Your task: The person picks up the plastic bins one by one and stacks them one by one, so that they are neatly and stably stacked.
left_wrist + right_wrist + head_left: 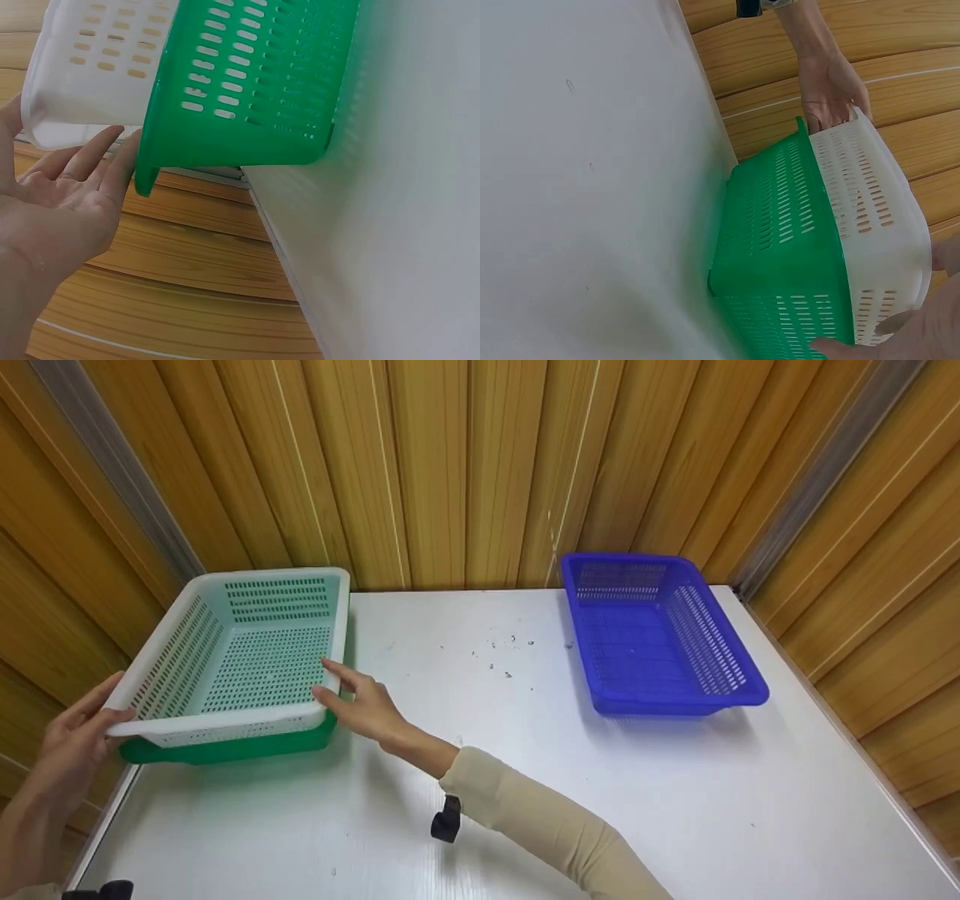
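A white plastic basket point(225, 723) sits partly nested inside a green basket point(247, 751) at the table's left side. Its upper walls stand above the green rim. At the white basket's near left corner, my left hand point(69, 746) grips the rim, thumb on top and fingers beneath. My right hand point(369, 711) holds the right rim near the front corner, thumb and index finger over the edge. From the left wrist view, the left fingers reach under the white rim, beside the green basket point(232, 135). The right wrist view shows the right hand point(926, 326) partly cut off.
A blue-purple basket point(664, 709) with slotted walls stands at the back right of the white table point(465, 780). Small dark marks dot the tabletop between the baskets. Wood-patterned walls point(465, 472) enclose the back and both sides.
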Tool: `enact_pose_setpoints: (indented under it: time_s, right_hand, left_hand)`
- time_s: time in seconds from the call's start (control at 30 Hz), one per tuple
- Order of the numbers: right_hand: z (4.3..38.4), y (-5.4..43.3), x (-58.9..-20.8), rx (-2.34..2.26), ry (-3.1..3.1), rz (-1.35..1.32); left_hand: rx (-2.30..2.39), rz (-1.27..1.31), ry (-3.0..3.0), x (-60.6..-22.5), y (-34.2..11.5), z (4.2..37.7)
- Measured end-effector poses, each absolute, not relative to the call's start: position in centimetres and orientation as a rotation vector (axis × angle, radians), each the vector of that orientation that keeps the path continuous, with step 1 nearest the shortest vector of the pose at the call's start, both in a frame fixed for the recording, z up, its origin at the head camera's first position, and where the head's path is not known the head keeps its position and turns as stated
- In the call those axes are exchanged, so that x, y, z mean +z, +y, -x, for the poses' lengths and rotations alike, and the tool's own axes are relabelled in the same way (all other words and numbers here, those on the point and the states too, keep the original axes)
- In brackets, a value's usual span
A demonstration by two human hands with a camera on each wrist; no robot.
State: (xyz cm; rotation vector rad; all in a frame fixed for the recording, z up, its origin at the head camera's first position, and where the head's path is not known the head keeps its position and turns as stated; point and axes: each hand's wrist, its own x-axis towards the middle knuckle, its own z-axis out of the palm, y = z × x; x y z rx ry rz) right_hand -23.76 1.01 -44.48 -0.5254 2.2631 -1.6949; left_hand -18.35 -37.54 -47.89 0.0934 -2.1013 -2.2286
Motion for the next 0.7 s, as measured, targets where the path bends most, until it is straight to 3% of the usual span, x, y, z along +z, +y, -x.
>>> enact_pose_setpoints:
  time_s: [0.7]
  right_hand:
    - [23.4,0.9,-46.2,-1.627,2.240,0.420]
  left_hand:
    - [-2.242,-0.356,-2.204,-49.4,-35.7,16.9]
